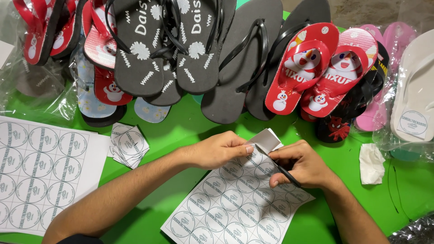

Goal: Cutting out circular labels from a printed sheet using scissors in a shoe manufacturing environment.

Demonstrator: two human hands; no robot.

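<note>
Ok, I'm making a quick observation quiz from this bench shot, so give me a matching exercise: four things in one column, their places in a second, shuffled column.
Things
1. sticker sheet
2. stack of cut squares
3. crumpled white tissue
4. red snowman flip-flops

Places
A. on the green table, at the far right beside a bagged white sandal
B. under both hands, its top corner pinched by the left hand
C. in the row of footwear at the back, right of the plain black pair
D. between the second, uncut sheet and the left forearm

Pairs: 1-B, 2-D, 3-A, 4-C
</note>
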